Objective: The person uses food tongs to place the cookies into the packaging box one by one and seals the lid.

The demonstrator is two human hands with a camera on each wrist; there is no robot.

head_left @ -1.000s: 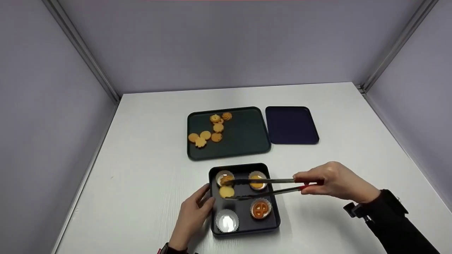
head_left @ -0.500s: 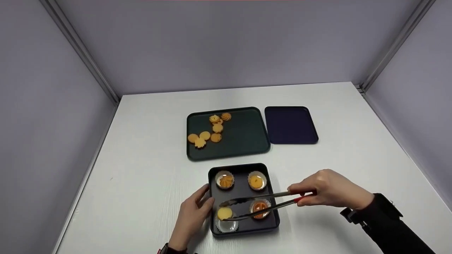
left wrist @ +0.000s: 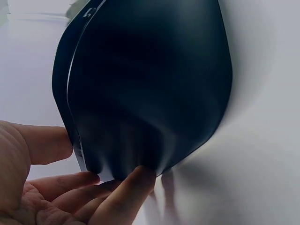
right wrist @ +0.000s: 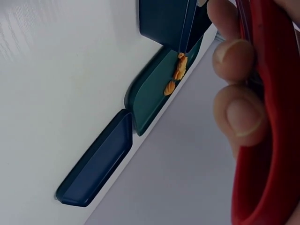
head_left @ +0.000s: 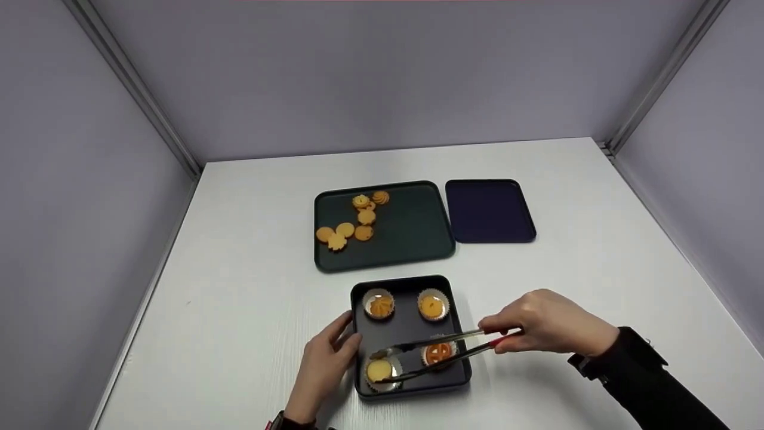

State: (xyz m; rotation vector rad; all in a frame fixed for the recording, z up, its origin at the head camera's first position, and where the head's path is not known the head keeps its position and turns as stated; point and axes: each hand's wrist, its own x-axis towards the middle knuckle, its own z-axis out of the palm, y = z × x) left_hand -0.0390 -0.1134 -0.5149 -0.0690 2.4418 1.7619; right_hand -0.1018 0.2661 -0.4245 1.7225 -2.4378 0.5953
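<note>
My right hand [head_left: 549,322] grips the red handles [right wrist: 281,93] of metal tongs [head_left: 412,345] with dark tips, reaching over the dark box [head_left: 406,325]. A round pale cookie [head_left: 379,370] lies between the tong tips in the near-left paper cup, close against them. The other paper cups hold a ridged cookie [head_left: 381,307] at the far left, a yellow cookie [head_left: 432,307] at the far right and a pretzel-shaped cookie [head_left: 438,352] at the near right, partly covered by the tongs. My left hand [head_left: 325,358] rests on the box's left outer wall, with thumb and fingers [left wrist: 131,192] touching it.
Behind the box lies a green tray [head_left: 412,227] with several cookies [head_left: 366,217] gathered on its left half. A smaller dark blue tray [head_left: 490,212] adjoins its right side. Pale walls [head_left: 382,77] enclose the white table [head_left: 239,251] at the back and sides.
The tongs carried the round cookie from just below the far-left cup toward me and into the near-left paper cup. My right hand moved down and left; my left hand stayed at the box.
</note>
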